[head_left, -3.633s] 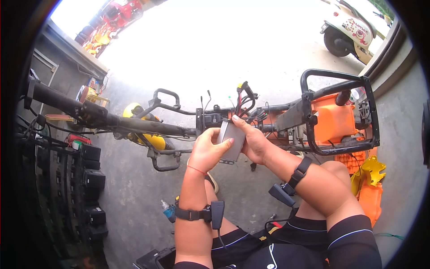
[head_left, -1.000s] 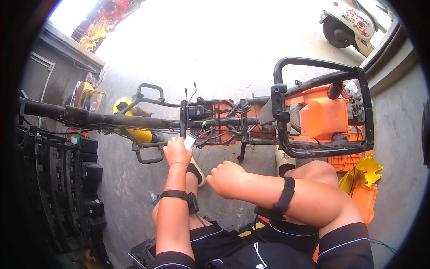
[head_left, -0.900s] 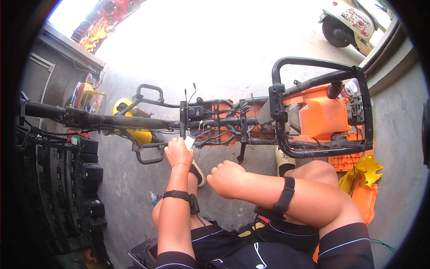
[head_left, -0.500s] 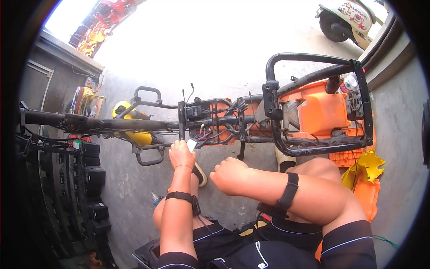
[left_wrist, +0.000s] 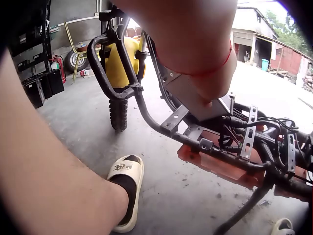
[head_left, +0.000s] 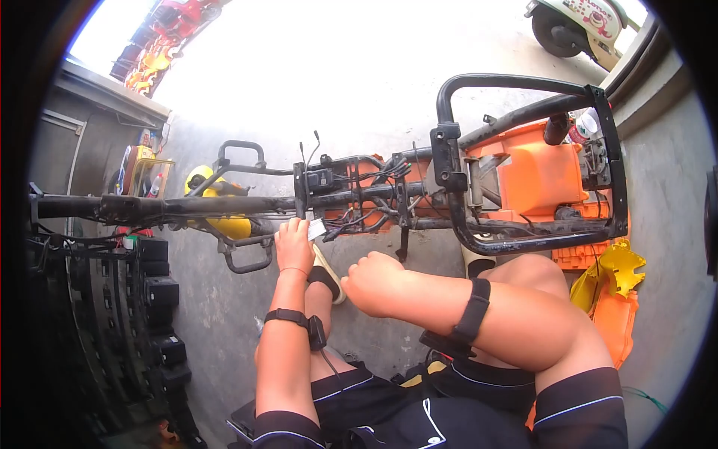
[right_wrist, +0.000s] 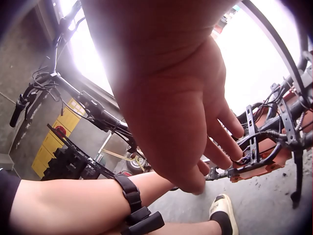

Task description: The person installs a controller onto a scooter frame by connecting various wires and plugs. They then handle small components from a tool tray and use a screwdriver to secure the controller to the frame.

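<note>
My left hand (head_left: pixel 295 245) holds a flat grey metal controller box (left_wrist: pixel 188 100) at the near side of a black vehicle frame (head_left: pixel 247 203). In the head view only a pale corner of the box (head_left: pixel 317 227) shows beside the fingers. The left wrist view has the thumb lying on its flat face, next to dark cables (left_wrist: pixel 234 122). My right hand (head_left: pixel 372 284) hovers closer to my body, apart from the frame. Its fingers (right_wrist: pixel 222 152) are loosely bent with nothing between them, as the right wrist view shows.
Loose wires (head_left: pixel 385 176) run over the frame's middle. An orange plastic part (head_left: pixel 542 179) sits under the rear loop, with yellow pieces (head_left: pixel 621 269) on the floor nearby. A rack of black boxes (head_left: pixel 161 292) stands left; a scooter (head_left: pixel 576 30) is outside.
Earlier both hands gripped the controller box above the frame's middle. Since then my right hand has let go and drawn back, while my left hand has carried the box leftward to the frame.
</note>
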Demonstrator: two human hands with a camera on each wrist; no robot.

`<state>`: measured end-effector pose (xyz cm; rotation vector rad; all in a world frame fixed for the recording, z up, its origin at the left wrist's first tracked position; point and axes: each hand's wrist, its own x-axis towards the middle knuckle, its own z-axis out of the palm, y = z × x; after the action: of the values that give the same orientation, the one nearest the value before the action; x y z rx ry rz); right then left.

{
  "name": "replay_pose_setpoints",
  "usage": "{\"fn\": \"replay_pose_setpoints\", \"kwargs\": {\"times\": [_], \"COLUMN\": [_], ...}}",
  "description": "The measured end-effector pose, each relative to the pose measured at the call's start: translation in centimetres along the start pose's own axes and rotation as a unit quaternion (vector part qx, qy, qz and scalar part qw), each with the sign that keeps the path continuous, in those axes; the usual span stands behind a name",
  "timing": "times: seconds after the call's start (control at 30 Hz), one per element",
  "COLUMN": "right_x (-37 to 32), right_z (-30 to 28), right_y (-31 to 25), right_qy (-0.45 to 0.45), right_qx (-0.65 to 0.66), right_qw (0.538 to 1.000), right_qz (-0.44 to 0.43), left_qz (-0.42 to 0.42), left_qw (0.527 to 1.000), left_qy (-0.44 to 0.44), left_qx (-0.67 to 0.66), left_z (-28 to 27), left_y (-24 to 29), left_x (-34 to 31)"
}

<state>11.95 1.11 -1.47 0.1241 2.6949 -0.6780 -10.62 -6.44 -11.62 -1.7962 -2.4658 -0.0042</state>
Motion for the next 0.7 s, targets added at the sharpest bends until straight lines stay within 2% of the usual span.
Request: {"fn": "replay_pose_setpoints", "kwargs": {"times": [0.1, 0.27, 0.53, 0.7], "right_x": [0.4, 0.7, 0.9, 1.0], "right_z": [-0.2, -0.6, -0.7, -0.4], "right_y": [0.3, 0.8, 1.4, 1.7], "right_qy": [0.002, -0.002, -0.02, -0.031], "right_qx": [0.008, 0.024, 0.039, 0.04], "right_qw": [1.0, 1.0, 0.999, 0.998], "right_qz": [-0.008, 0.004, 0.016, 0.023], "left_qz": [0.018, 0.105, 0.085, 0.102], "left_qw": [0.999, 0.992, 0.994, 0.992], "left_qy": [0.009, 0.053, 0.037, 0.059], "left_qx": [-0.036, -0.042, -0.059, -0.054], "left_z": [1.4, 3.2, 6.2, 8.2], "left_y": [-1.2, -2.8, -3.4, -4.1], "left_x": [0.6, 1.6, 1.6, 2.0]}}
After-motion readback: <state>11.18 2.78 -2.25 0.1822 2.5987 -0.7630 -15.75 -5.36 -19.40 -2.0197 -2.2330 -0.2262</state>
